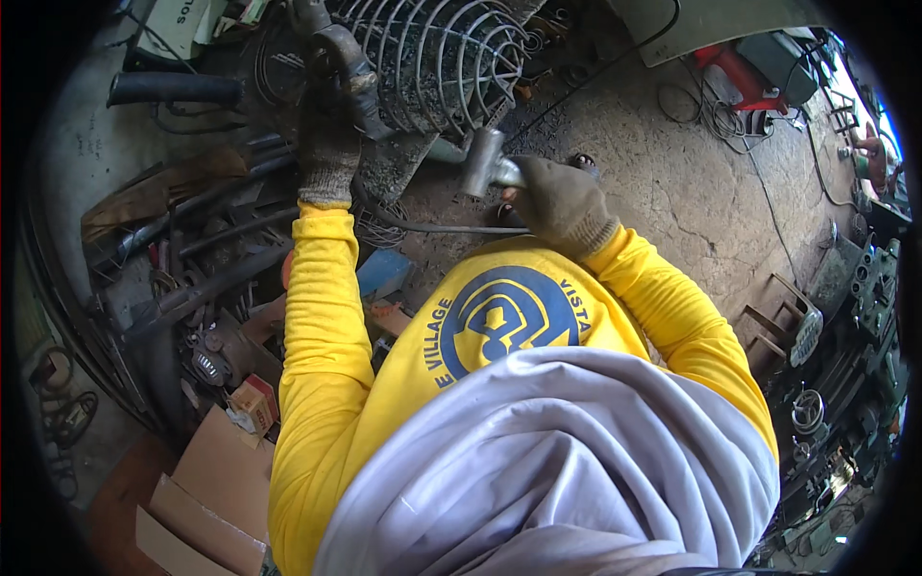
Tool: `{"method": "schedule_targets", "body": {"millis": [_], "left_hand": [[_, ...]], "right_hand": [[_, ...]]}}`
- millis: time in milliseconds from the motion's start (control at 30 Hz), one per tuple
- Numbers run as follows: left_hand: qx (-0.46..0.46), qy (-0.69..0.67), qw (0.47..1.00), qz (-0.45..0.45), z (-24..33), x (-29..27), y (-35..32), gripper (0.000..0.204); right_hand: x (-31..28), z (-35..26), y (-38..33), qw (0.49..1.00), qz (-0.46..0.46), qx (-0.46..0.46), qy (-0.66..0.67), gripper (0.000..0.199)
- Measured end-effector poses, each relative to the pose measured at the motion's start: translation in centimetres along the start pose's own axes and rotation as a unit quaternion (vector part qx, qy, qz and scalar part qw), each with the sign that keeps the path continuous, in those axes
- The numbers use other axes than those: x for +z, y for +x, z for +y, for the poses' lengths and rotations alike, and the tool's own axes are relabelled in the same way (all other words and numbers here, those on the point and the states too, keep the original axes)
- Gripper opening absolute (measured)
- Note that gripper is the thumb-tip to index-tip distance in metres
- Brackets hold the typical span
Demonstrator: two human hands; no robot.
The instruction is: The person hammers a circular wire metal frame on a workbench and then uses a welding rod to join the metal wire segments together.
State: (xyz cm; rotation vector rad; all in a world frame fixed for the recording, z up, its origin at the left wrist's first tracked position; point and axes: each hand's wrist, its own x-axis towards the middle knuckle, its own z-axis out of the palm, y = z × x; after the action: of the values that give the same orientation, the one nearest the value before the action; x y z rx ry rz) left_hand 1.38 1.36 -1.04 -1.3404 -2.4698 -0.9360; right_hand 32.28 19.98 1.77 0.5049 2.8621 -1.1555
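My left hand (327, 144), in a dark knit glove, grips a thick curved metal bar (348, 60) beside a round wire cage (437, 58) at the top centre. My right hand (557, 202), also gloved, is closed around the handle of a steel hammer (482, 161), whose cylindrical head hangs just below the cage. Both arms wear yellow sleeves. A grey cloth covers my lap at the bottom.
Rusty pipes, rods and metal scrap (192, 259) pile up on the left. Cardboard boxes (206, 480) lie at the lower left. A cracked concrete floor (691, 192) spreads to the right, with cables, a red machine (744, 72) and metal parts along the right edge.
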Motion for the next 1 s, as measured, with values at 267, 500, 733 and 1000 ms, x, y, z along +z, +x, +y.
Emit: {"method": "schedule_targets", "body": {"millis": [267,500,733,1000], "left_hand": [[-0.112,-0.226,0.968,0.005,0.6,-0.1,0.6,0.040],[0.007,0.007,1.000,0.004,2.1,-0.9,0.5,0.054],[-0.057,-0.133,0.989,0.001,2.3,-0.8,1.4,0.045],[-0.098,-0.218,0.971,0.016,0.1,0.0,-0.1,0.042]], "right_hand": [[-0.6,0.6,3.1,0.998,-0.019,0.041,-0.043,0.041],[-0.9,-1.6,0.2,0.995,0.027,-0.094,0.036,0.042],[-1.1,-0.6,2.0,0.999,0.014,0.037,-0.003,0.047],[-2.1,-3.3,1.0,0.988,0.077,-0.106,0.078,0.040]]}}
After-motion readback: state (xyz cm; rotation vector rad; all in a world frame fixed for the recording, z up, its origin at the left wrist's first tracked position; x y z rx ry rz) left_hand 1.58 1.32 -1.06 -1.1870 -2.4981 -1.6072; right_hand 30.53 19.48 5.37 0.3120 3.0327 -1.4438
